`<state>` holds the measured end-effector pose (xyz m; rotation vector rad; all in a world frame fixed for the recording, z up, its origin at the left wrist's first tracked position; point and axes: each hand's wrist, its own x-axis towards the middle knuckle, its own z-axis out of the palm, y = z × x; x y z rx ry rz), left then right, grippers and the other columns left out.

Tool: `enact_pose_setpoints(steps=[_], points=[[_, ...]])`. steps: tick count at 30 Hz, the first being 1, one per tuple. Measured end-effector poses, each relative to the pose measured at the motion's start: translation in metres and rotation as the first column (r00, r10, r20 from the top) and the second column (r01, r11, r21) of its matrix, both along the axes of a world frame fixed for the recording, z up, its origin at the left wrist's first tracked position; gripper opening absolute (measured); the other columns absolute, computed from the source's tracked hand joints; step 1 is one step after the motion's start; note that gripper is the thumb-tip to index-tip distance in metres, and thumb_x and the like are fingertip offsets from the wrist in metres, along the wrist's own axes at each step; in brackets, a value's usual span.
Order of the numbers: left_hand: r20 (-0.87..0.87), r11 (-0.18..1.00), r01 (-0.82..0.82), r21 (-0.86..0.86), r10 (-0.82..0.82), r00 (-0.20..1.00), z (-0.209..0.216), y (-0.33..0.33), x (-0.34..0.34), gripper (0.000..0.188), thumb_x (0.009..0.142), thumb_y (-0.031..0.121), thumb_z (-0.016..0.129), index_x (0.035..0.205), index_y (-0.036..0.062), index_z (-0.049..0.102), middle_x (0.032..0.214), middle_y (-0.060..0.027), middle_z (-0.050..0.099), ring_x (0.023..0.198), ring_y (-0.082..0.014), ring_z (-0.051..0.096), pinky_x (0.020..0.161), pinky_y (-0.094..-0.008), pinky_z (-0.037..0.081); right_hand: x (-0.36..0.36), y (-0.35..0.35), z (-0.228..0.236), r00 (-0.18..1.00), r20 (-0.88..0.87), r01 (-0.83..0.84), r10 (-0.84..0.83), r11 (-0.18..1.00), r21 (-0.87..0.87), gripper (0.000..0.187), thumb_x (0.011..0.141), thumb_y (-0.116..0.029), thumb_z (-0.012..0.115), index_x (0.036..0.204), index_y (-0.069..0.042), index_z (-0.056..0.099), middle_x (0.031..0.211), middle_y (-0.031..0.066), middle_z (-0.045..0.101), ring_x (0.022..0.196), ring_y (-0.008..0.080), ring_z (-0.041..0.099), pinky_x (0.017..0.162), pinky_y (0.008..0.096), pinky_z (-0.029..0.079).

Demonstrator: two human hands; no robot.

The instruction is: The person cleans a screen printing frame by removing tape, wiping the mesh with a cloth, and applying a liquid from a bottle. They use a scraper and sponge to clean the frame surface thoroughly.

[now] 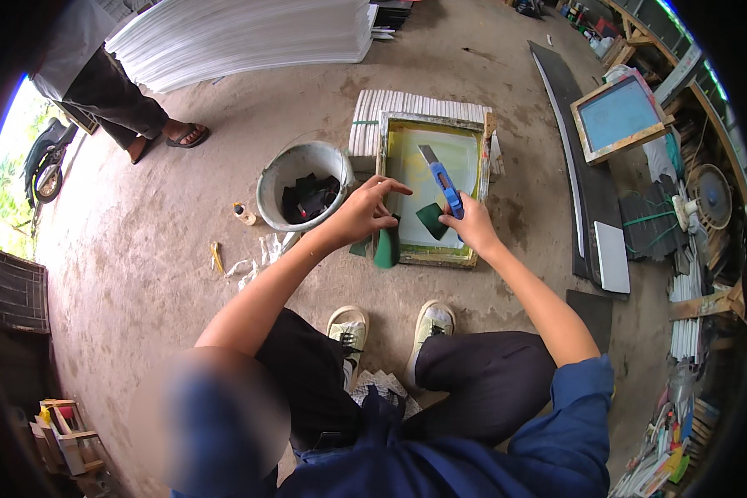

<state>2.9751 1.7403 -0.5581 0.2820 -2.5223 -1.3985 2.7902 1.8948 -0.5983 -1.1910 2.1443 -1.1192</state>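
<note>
My right hand is closed around a blue box cutter, its blade pointing up and left. A small dark green piece is pinched at that hand's fingertips. My left hand has its index finger stretched to the right. A longer, curved green strip hangs at its thumb, seemingly held; the lower fingers are hidden. Both hands are over the near part of a wooden-framed printing screen, stained yellow-green, which lies on a stack of white boards.
A grey bucket holding dark scraps stands left of the screen, beside a small bottle and crumpled white material. A person stands at the upper left. Another framed screen leans at the right, near a fan.
</note>
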Motion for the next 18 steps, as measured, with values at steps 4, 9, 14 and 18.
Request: enact_pose_setpoints(steps=[4, 9, 14, 18], points=[[0.003, 0.999, 0.010, 0.032, -0.010, 1.000, -0.006, -0.003, -0.004, 0.042, 0.073, -0.002, 0.066, 0.112, 0.0049, 0.052, 0.119, -0.0117, 0.043, 0.083, -0.0147, 0.063, 0.079, -0.0271, 0.053, -0.002, 0.008, -0.022, 0.990, -0.136, -0.027, 0.046, 0.990, 0.136, 0.022, 0.073, -0.008, 0.071, 0.089, -0.003, 0.057, 0.071, 0.0072, 0.061, 0.068, 0.0202, 0.060, 0.070, 0.0314, 0.047], [-0.009, 0.998, 0.005, 0.061, -0.004, 1.000, -0.006, -0.002, -0.011, 0.034, 0.076, -0.001, 0.067, 0.104, 0.0010, 0.048, 0.109, -0.0084, 0.041, 0.088, -0.0167, 0.062, 0.082, -0.0275, 0.053, 0.001, 0.006, -0.004, 0.973, 0.226, -0.051, 0.048, 0.999, 0.010, 0.032, 0.073, -0.011, 0.072, 0.101, -0.002, 0.059, 0.091, 0.0084, 0.064, 0.084, 0.0190, 0.061, 0.078, 0.0309, 0.046], [-0.086, 0.977, 0.010, 0.211, 0.009, 0.996, -0.002, 0.002, -0.013, 0.031, 0.077, -0.001, 0.067, 0.097, -0.0003, 0.044, 0.102, -0.0051, 0.036, 0.087, -0.0154, 0.058, 0.082, -0.0283, 0.053, 0.022, -0.005, 0.033, 0.835, 0.471, -0.223, 0.283, 0.958, -0.181, 0.040, 0.074, -0.011, 0.072, 0.109, -0.002, 0.054, 0.107, 0.0047, 0.061, 0.095, 0.0133, 0.056, 0.084, 0.0267, 0.043], [-0.145, 0.990, -0.003, 0.142, 0.024, 0.989, -0.001, 0.002, -0.016, 0.031, 0.078, 0.001, 0.068, 0.092, 0.0041, 0.041, 0.102, -0.0046, 0.040, 0.094, -0.0131, 0.057, 0.081, -0.0289, 0.052, 0.022, -0.008, 0.035, 0.926, 0.304, -0.200, 0.222, 0.975, -0.100, 0.033, 0.072, -0.010, 0.074, 0.097, -0.004, 0.053, 0.087, 0.0014, 0.055, 0.081, 0.0111, 0.052, 0.075, 0.0246, 0.044]])
